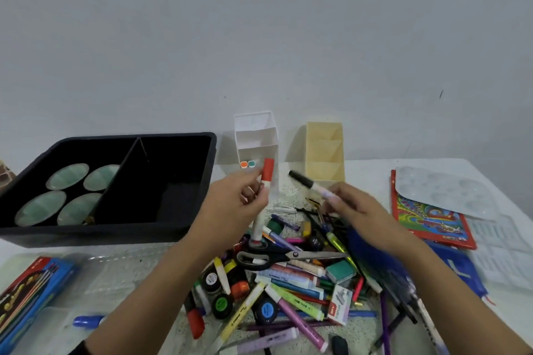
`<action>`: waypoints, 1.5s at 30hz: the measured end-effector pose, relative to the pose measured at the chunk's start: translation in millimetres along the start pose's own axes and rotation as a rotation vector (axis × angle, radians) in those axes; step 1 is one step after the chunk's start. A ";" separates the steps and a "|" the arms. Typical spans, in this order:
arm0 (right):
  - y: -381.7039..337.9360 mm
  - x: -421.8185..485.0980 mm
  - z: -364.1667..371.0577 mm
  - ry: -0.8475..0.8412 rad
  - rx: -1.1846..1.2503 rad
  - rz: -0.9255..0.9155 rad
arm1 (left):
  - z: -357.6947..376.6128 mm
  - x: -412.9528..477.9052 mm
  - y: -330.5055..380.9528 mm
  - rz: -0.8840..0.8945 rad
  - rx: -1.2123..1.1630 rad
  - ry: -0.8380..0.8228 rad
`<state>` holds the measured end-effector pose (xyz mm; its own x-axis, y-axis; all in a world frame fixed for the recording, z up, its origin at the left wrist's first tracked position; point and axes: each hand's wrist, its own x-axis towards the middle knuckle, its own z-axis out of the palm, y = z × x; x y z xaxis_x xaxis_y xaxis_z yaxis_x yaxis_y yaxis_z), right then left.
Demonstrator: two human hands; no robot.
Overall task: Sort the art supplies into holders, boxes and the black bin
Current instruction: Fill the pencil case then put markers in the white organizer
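Left forearm (pixel 161 291) & right forearm (pixel 452 282) run up from the bottom edge, both bare, angling twd the middle. Left hand (pixel 230 206) is raised, thumb + fingers pinching a red marker (pixel 267 173), approx upright. Right hand (pixel 359 207) sits at abt the same height, back to the cam, a bit blurry, fingers curled round a black marker (pixel 302 180) that sticks out up-left. Hands are near each other, not touching.

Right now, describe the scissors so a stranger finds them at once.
Find the black bin at left. Right of its near corner lies the marker pile, scissors on top. Only they have black loop handles and steel blades pointing right.
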<state>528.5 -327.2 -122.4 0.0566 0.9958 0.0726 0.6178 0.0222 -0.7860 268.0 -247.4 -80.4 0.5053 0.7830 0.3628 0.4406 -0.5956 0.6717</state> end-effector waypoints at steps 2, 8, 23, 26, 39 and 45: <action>4.6 1.2 -16.3 0.165 0.157 0.032 | 9.3 12.3 11.0 -0.006 -0.110 0.037; 14.4 19.4 -33.5 0.311 0.345 0.143 | 62.0 56.6 35.4 -0.037 -0.294 0.015; 32.7 107.5 -42.9 0.360 0.055 -0.063 | 147.0 136.1 -11.1 0.028 -0.147 0.124; 42.4 122.4 -34.6 0.305 -0.037 -0.065 | 157.8 136.6 -21.6 -0.015 -0.106 0.121; 44.1 140.0 -34.0 0.067 -0.239 -0.160 | 169.0 131.8 -35.7 -0.152 -0.091 0.109; 49.7 123.5 -30.9 0.095 -0.234 -0.211 | 168.1 119.2 -39.9 -0.211 -0.162 0.054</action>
<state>590.4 -205.8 -133.6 -0.0254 0.9584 0.2844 0.7866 0.1947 -0.5860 435.4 -160.5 -172.6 0.3725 0.8979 0.2348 0.4054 -0.3850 0.8291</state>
